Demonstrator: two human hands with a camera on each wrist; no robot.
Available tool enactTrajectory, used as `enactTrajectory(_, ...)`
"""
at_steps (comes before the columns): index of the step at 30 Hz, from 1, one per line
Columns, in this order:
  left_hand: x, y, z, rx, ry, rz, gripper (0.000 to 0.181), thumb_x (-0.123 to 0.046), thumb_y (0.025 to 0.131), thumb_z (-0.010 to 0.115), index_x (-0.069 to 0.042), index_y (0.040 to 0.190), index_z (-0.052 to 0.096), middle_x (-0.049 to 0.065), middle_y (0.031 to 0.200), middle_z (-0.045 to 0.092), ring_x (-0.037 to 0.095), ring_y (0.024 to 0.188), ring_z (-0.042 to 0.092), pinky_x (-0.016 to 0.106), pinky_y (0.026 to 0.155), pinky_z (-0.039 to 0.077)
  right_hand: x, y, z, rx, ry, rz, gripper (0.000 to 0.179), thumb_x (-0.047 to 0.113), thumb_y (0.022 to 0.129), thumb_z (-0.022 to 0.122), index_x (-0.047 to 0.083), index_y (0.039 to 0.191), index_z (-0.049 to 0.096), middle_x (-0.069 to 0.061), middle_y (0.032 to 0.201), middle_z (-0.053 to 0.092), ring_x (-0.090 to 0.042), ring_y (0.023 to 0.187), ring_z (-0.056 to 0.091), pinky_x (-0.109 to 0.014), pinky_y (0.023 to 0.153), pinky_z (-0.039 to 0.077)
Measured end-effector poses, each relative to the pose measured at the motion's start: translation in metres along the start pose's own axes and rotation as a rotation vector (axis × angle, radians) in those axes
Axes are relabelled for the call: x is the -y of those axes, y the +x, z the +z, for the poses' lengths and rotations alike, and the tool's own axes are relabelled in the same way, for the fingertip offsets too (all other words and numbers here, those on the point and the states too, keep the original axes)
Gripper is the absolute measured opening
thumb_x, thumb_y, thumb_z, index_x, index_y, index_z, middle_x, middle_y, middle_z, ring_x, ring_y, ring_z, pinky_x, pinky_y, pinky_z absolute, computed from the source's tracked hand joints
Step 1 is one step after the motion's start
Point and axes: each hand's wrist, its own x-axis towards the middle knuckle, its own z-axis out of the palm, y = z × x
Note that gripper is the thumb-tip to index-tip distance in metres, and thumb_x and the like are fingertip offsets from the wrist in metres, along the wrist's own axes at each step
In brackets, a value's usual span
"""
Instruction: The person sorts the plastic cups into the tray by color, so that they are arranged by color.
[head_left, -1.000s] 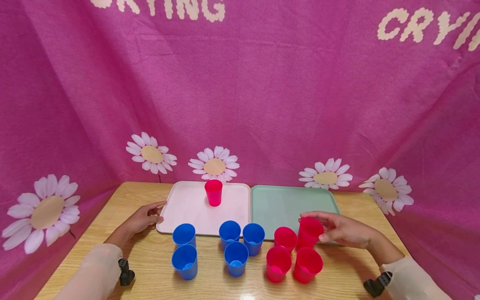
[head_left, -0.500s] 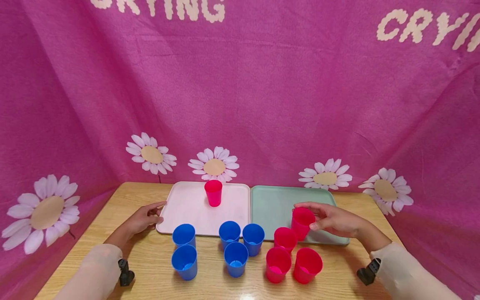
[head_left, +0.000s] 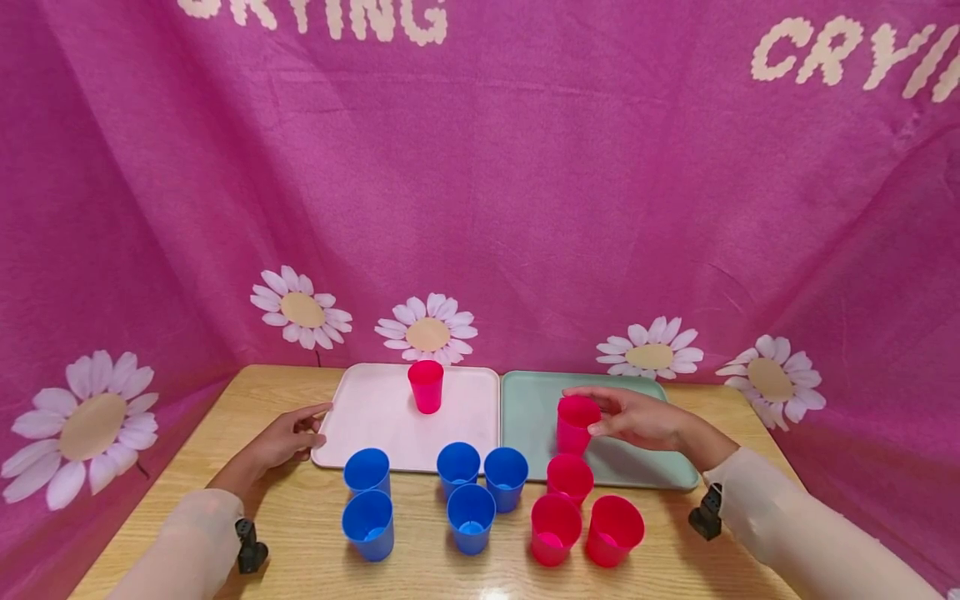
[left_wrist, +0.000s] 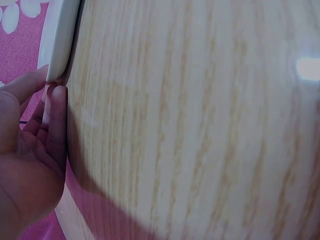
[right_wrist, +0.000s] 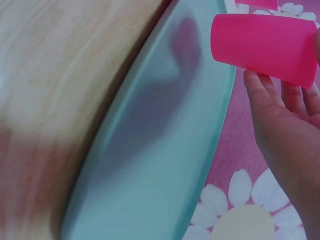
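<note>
My left hand (head_left: 281, 437) grips the left edge of the pale pink tray (head_left: 360, 425); in the left wrist view its thumb and fingers meet at the tray's corner (left_wrist: 60, 55). A red cup (head_left: 575, 429) is held upright by my right hand (head_left: 637, 418), over the green tray (head_left: 645, 471). The right wrist view has fingers (right_wrist: 260, 92) along the side of that cup (right_wrist: 262, 47), and its shadow falls on the green tray apart from it. Another red cup (head_left: 426, 389) stands on the pink tray.
In front of the trays, several blue cups (head_left: 471, 521) stand on the wooden table (head_left: 420, 575) at left and middle. Three red cups (head_left: 555, 531) stand at right, one close below the held cup. A pink curtain (head_left: 480, 208) with daisies hangs behind the table.
My right hand has carried the red cup from the back right of the red group leftward and away from me, over the green tray. The left hand has stayed at the pink tray.
</note>
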Motion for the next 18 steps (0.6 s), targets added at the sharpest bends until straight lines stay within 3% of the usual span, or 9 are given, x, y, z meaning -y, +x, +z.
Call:
enactTrajectory(9, 0.003, 0.001, 0.000, -0.003, 0.013, 0.004, 0.066, -0.004, 0.098, 0.067, -0.002, 0.157, 0.038, 0.013, 0.108, 0.053, 0.023, 0.082, 0.053, 0.026, 0.064, 0.052, 0.015, 0.025, 0.009, 0.016, 0.009, 0.041, 0.070, 0.004, 0.099, 0.064, 0.003, 0.160, 0.030, -0.012, 0.144, 0.054, -0.026, 0.129, 0.054, -0.051, 0.112, 0.045)
enactTrajectory(18, 0.001, 0.001, 0.000, 0.000, 0.016, 0.003, 0.066, -0.005, 0.099, 0.067, -0.001, 0.157, 0.037, 0.013, 0.109, 0.053, 0.024, 0.086, 0.053, 0.029, 0.067, 0.054, 0.024, 0.046, 0.019, 0.052, -0.028, 0.072, 0.072, 0.006, 0.097, 0.067, 0.005, 0.160, 0.032, -0.014, 0.145, 0.054, -0.026, 0.131, 0.053, -0.059, 0.115, 0.038)
